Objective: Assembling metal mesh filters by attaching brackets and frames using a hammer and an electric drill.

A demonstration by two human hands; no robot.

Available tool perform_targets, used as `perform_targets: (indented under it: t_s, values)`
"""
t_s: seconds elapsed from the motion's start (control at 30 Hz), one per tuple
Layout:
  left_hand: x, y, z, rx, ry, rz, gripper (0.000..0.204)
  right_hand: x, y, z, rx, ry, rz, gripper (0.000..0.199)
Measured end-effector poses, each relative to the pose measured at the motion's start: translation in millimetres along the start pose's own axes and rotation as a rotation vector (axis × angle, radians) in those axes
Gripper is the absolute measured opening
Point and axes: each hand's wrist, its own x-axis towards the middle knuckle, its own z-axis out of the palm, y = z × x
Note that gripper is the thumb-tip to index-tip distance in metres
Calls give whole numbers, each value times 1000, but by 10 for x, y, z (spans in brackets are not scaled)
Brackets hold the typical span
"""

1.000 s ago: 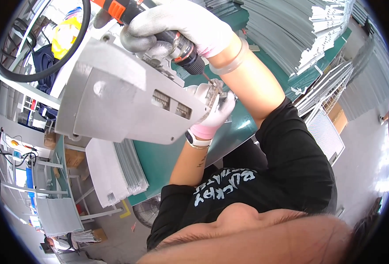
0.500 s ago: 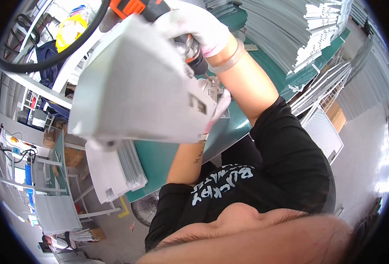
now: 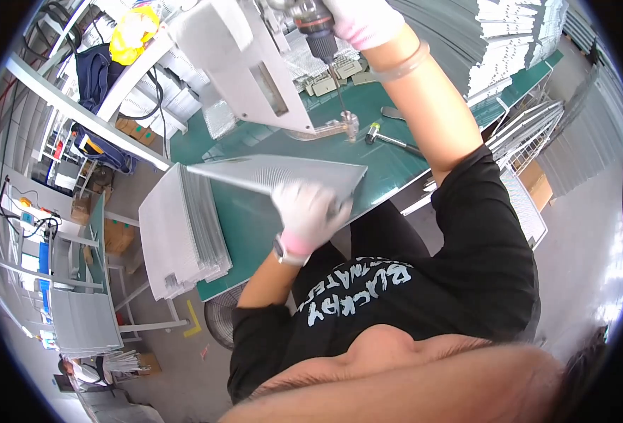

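My left hand (image 3: pixel 311 211), in a white glove, grips the near edge of a grey perforated metal panel (image 3: pixel 283 171). The panel stands tilted over the green table. My right hand (image 3: pixel 368 21), gloved too, is raised at the top edge beside a power drill (image 3: pixel 317 29) and seems closed on it, its fingers partly out of frame. From the drill's black chuck a thin bit points down toward a small metal arm (image 3: pixel 346 127) at the foot of a white slotted fixture (image 3: pixel 255 67).
A stack of white panels (image 3: pixel 184 233) lies on the table's left end. Right of the metal arm are a small hammer (image 3: pixel 389 137) and small pale parts (image 3: pixel 325 84). Tall panel stacks (image 3: pixel 459 49) stand at far right. A yellow item (image 3: pixel 133 35) hangs at upper left.
A large pale sheet close to the camera no longer blocks the view. My left hand has come down and left with the panel; my right hand and the drill have moved up and right.
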Motion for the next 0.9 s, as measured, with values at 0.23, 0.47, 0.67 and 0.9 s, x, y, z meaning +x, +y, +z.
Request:
perform_targets:
  t_s: [0.23, 0.47, 0.67, 0.9]
  values:
    - [-2471, 61, -133, -193, -704, 50, 12, -177, 282, 144, -94, 69, 11, 44]
    - [-1024, -258, -292, 341, -28, -297, 55, -349, 273, 244, -116, 109, 138, 50]
    - [-436, -263, 150, 245, -287, -409, 27, -433, 374, 285, -137, 76, 128, 47]
    - [-280, 71, 68, 85, -171, -415, 22, -556, 526, 266, -49, 149, 159, 36]
